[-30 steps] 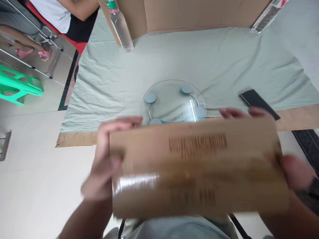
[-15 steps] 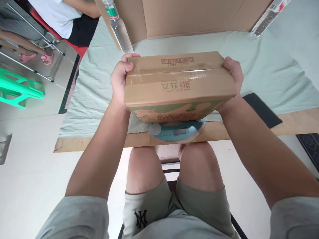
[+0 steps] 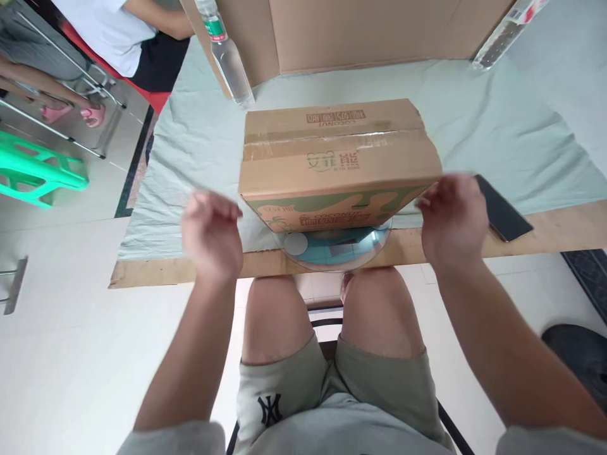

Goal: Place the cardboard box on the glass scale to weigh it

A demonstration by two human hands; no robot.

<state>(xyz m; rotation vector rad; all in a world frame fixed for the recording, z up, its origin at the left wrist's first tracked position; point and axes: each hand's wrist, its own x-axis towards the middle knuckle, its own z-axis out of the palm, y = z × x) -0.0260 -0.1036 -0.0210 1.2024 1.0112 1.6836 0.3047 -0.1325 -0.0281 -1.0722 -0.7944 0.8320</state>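
A taped cardboard box [image 3: 339,155] printed with "COCONUT" rests on a round, glassy disc [image 3: 327,249] at the table's front edge. The box covers the far part of the disc. My left hand [image 3: 211,234] is off the box's left side, fingers curled and smeared by motion, holding nothing I can see. Close by the box's lower right corner is my right hand [image 3: 453,218], also blurred, its fingers bent; whether it touches the cardboard I cannot tell. Just right of it lies a black phone [image 3: 505,212].
A clear bottle [image 3: 232,69] stands at the back left, by a large cardboard panel [image 3: 379,31]. At the back right is a clear container [image 3: 502,38]. A pale green cloth [image 3: 184,151] covers the table. A person [image 3: 114,31] sits left, near a green stool [image 3: 42,170].
Both hands have let go of the box and drawn back toward me, the left one moving outward to the left. The box stays in nearly the same place on the disc.
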